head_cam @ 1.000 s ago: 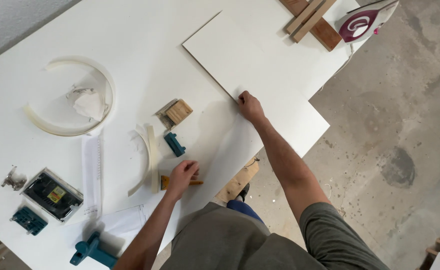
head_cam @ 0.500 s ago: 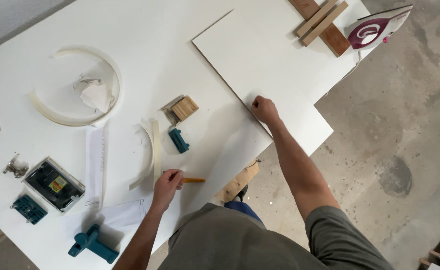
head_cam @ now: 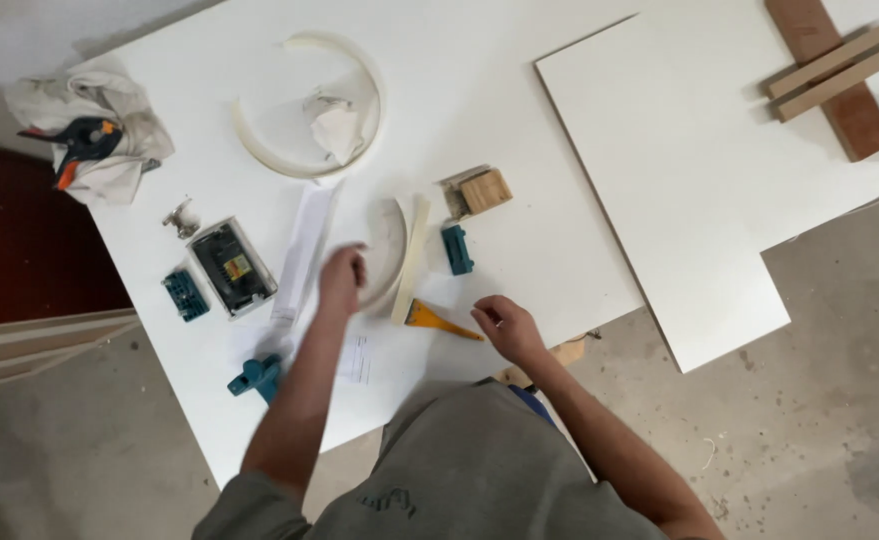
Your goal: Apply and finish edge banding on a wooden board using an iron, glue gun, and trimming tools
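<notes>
Here the left hand (head_cam: 343, 279) reaches forward over the table (head_cam: 479, 110), blurred, fingers curled loosely at the near left edge of a curved white strip piece (head_cam: 399, 260); whether it grips that piece cannot be told. The right hand (head_cam: 507, 326) rests low near the table's near edge, fingers bent and partly open, holding nothing, its fingertips just beside the tip of an orange-handled scraper (head_cam: 437, 319). That scraper lies flat, its pale blade end toward the left touching the curved piece's near end, its handle pointing right. The curved piece is a short arc of white edging lying flat at the middle of the table. Just right of it sits a small teal block (head_cam: 456, 249), and farther off a small wooden block (head_cam: 483, 190). To the left lie a long white strip (head_cam: 302, 252), a dark device in a clear case (head_cam: 231, 267) and a small teal part (head_cam: 185, 295); a teal clamp (head_cam: 256, 377) sits at the near edge. Farther away lies a big white ring (head_cam: 359, 90) with crumpled paper inside. A large white panel (head_cam: 689, 190) overhangs the table at right, wooden battens (head_cam: 839, 75) on its far end. Below is grey concrete floor (head_cam: 819, 420).
</notes>
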